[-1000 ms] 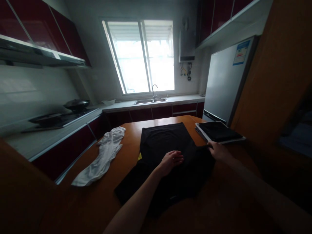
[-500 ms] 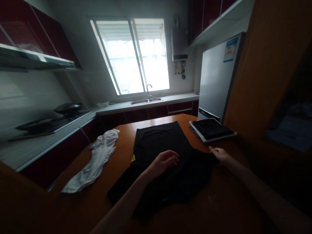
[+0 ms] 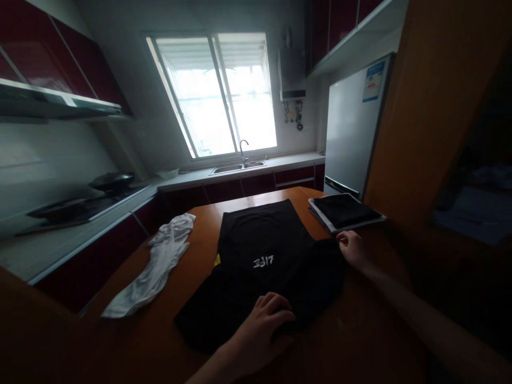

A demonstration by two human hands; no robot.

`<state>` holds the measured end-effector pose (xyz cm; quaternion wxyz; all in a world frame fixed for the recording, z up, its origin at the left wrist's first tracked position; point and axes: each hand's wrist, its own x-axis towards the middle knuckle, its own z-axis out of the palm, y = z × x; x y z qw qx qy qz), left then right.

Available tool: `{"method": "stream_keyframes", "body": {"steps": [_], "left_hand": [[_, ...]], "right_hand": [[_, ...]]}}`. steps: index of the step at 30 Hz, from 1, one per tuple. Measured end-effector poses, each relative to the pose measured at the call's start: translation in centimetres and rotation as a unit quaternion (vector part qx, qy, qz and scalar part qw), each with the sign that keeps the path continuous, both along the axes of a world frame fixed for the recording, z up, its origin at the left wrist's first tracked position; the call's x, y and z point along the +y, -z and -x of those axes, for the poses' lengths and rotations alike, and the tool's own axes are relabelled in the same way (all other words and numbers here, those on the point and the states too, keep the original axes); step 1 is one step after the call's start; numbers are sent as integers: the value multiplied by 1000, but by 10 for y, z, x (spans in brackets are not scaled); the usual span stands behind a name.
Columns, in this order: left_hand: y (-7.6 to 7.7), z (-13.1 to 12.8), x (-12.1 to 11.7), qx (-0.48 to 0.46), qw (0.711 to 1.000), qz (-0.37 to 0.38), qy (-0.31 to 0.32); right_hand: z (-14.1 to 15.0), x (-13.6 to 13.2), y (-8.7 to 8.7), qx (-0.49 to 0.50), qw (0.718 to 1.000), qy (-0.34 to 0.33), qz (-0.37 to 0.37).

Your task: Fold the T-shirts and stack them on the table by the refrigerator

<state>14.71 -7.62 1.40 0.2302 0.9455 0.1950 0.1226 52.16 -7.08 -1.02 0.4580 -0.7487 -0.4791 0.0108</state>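
Note:
A black T-shirt (image 3: 260, 250) with a small white print lies spread on the orange wooden table (image 3: 352, 336). My left hand (image 3: 264, 325) rests on the shirt's near edge with its fingers curled over the cloth. My right hand (image 3: 351, 246) pinches the shirt's right sleeve edge, close to a stack of folded dark and white clothes (image 3: 344, 212). A small yellow tag shows at the shirt's left side.
A crumpled white garment (image 3: 158, 261) lies on the table's left part. A silver fridge (image 3: 352, 128) stands behind the stack. The counter with a stove and pan (image 3: 110, 181) runs along the left; a sink (image 3: 236, 167) sits under the window.
My left hand slid from the shirt's middle down to its near edge, uncovering the white print. My right hand stayed at the right sleeve, shifting slightly away from me.

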Motion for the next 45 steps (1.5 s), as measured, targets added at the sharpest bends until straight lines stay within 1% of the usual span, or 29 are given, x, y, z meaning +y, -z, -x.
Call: {"method": "stream_keyframes", "body": {"steps": [2,3,4,6,8,9,10,12,14,16,18,19,20,21,22,23,24,25,27,29,30,31,32,34,36,38,40,42,45], "left_hand": [[5,-1,-4,17,999,-47,-4],[7,-3,-5,25,997,-69,-2],[10,-5,-6,34,995,-91,0],[13,-11,-7,55,990,-133,2],[15,-18,-5,76,983,-165,4],[16,-21,-4,80,982,-171,4],[15,-23,-3,76,983,-168,5],[12,-24,-2,38,991,-126,1],[6,-21,-2,-12,999,-49,-4],[-2,-16,-3,-36,999,33,8],[-10,-12,-3,-25,996,80,44],[-14,-10,-3,-17,994,86,61],[-17,-9,-1,-9,994,83,71],[-20,-7,2,-6,995,74,68],[-22,-5,7,-6,997,63,50],[-24,-1,14,-9,998,51,18],[-26,5,22,-10,999,39,-22],[-28,13,32,-6,998,22,-65],[-30,37,54,25,987,-26,-156],[-30,67,73,89,959,-67,-262],[-28,82,80,121,941,-72,-308],[-25,94,85,144,929,-68,-333],[-21,105,88,157,923,-61,-345],[-12,116,92,153,928,-52,-336],[-3,118,94,124,933,-65,-332],[2,117,99,96,930,-84,-345],[4,117,106,69,927,-97,-355],[3,122,114,45,929,-96,-355],[0,128,117,23,931,-94,-353]], "right_hand": [[5,-8,2,-46,999,-4,-2],[10,-15,2,-68,997,-23,-9],[17,-24,1,-86,995,-57,-8],[32,-46,-1,-101,981,-166,25],[47,-68,-4,-109,946,-291,92],[53,-77,-5,-113,931,-326,118],[57,-84,-6,-118,921,-345,137],[63,-93,-10,-131,914,-353,149],[65,-97,-16,-137,912,-357,147],[64,-98,-25,-112,904,-381,161],[62,-97,-34,-56,887,-413,196],[60,-94,-38,-32,883,-418,210],[59,-90,-40,-18,889,-406,212],[59,-85,-42,-17,905,-375,201],[59,-79,-41,-25,927,-331,178],[60,-71,-40,-38,947,-282,149],[63,-63,-38,-49,961,-243,125],[67,-55,-35,-57,968,-219,107],[79,-40,-32,-58,971,-214,88],[96,-26,-33,-55,969,-230,79],[106,-20,-35,-54,967,-235,75],[116,-13,-38,-54,967,-240,72],[126,-7,-41,-56,966,-242,70],[144,4,-45,-61,965,-246,66],[157,13,-44,-62,964,-253,62],[163,17,-36,-58,963,-256,60],[161,18,-26,-49,965,-252,56],[154,16,-16,-27,966,-250,50],[140,13,-10,12,968,-250,29]]}}
